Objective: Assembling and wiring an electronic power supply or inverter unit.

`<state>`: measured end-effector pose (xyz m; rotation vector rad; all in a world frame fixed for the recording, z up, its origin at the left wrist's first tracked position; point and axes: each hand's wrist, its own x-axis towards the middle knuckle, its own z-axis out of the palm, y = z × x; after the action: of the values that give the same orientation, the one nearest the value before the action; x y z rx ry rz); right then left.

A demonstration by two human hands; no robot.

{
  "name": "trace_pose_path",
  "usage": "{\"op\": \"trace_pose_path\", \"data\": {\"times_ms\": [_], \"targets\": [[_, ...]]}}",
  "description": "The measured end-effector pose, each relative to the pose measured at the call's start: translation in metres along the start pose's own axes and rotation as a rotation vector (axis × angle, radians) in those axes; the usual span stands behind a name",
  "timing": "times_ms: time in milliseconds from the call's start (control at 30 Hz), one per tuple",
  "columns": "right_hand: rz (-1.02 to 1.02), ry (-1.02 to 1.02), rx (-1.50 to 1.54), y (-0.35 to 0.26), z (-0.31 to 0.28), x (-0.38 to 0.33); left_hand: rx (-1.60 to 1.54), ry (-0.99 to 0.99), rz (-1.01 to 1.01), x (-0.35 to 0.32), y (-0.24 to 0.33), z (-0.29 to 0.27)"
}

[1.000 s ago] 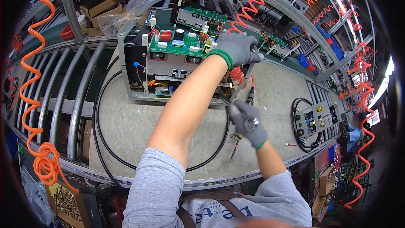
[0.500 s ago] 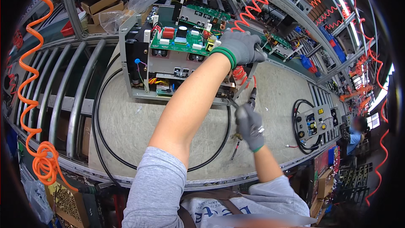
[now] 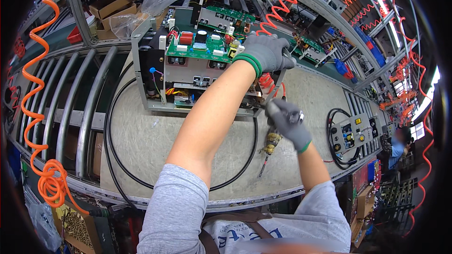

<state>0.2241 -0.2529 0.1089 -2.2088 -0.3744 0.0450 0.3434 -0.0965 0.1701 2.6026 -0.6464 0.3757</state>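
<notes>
An open metal chassis (image 3: 141, 77) with a green circuit board (image 3: 209, 49) stands on the worktable. My left hand (image 3: 266, 52), in a grey glove with a green cuff, is closed over its upper right corner; the fingertips are partly hidden. My right hand (image 3: 289, 122), gloved alike, is closed around a slim metal hand tool whose shiny end (image 3: 296, 116) sticks out beside the fingers. That hand is near the chassis's lower right corner; the tool's exact kind and its contact there cannot be made out. Beneath the right hand lies a tape-wrapped air screwdriver (image 3: 271, 143), its bit toward me.
A black cable (image 3: 109, 127) loops around the table's front. Rollers (image 3: 94, 108) run at the left, with an orange coiled hose (image 3: 35, 94) hanging there. A panel with a coiled cable (image 3: 355, 134) lies to the right. Further circuit-board units (image 3: 228, 16) stand behind.
My right hand has moved slightly right and up, tilting the tool and uncovering more of the air screwdriver. My left hand has stayed on the chassis corner.
</notes>
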Motion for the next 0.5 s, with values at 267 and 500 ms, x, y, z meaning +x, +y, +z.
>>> {"op": "trace_pose_path", "data": {"times_ms": [267,500], "targets": [[0.202,-0.143,-0.011,-0.011,-0.012,0.050,-0.018,0.015,0.016,0.002,-0.004,0.000],[-0.287,0.385,-0.355,0.041,0.079,-0.050,0.011,-0.039,-0.018,0.005,0.005,-0.007]]}}
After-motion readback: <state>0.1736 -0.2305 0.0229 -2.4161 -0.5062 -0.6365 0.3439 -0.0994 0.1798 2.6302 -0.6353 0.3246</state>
